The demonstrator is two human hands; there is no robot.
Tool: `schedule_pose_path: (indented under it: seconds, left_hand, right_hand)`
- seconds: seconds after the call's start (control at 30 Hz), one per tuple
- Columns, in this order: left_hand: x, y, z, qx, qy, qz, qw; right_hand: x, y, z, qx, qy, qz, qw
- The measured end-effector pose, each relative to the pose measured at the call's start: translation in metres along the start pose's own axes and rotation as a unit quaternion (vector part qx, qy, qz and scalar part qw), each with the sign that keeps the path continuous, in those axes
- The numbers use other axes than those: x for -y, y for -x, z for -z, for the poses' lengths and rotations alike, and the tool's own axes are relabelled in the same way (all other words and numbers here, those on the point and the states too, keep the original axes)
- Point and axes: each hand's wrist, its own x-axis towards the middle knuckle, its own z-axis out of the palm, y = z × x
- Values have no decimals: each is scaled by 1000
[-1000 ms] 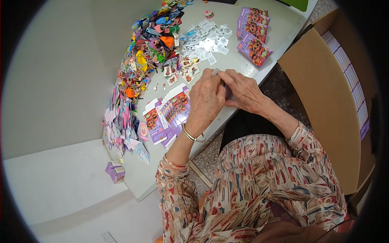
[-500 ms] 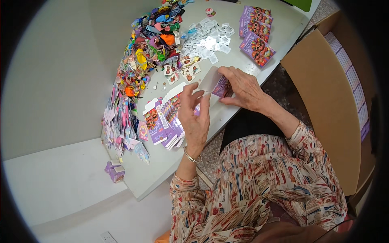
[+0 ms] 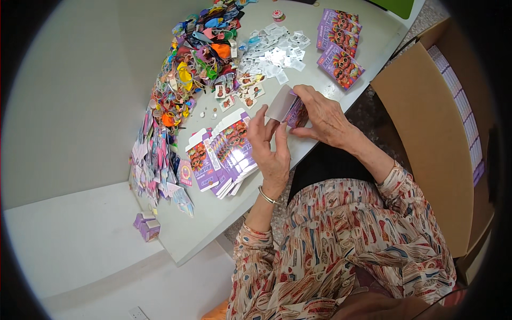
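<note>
Over the table's near edge, my right hand [image 3: 326, 120] grips a small purple carton [image 3: 296, 114], fingers over its top and thumb along its lower side. The carton's pale flap [image 3: 280, 104] stands out to the left. My left hand [image 3: 270, 154] is at that end, with its curled fingers touching the flap and its thumb near the carton's lower corner. Some of its fingertips are hidden behind the flap. Left of this hand lies a fanned stack of flat purple cartons [image 3: 234, 146] with colourful printed figures.
Heaped balloons [image 3: 200, 69] and folded glossy strips [image 3: 154, 154] line the wall side. White packets [image 3: 277, 48] and picture cards [image 3: 248, 90] lie mid-table. Closed purple boxes [image 3: 341, 66] sit at the far right, beside a large cardboard box [image 3: 426, 133]. A crumpled purple box [image 3: 146, 226] lies lower left.
My left hand has moved right, closer to the carton, uncovering more of the flat stack. My right hand keeps its grip, and the pale flap stands at a slightly different angle.
</note>
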Motion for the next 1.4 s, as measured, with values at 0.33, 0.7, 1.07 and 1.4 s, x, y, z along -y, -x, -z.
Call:
schedule_pose_path:
  seconds: [0.33,0.7,1.07,1.4]
  left_hand:
    - [0,-11,14,128,-214,-80,965]
    - [-13,-20,12,165,-218,-125,954]
    - [-26,-44,2,175,-231,30,957]
    - [-21,-52,15,140,-140,134,971]
  right_hand:
    - [4,-3,3,33,14,-11,999]
    - [-2,-3,2,6,-9,-19,1000]
    - [2,-6,-3,-18,-53,-30,998]
    - [4,-8,1,11,-120,-40,992]
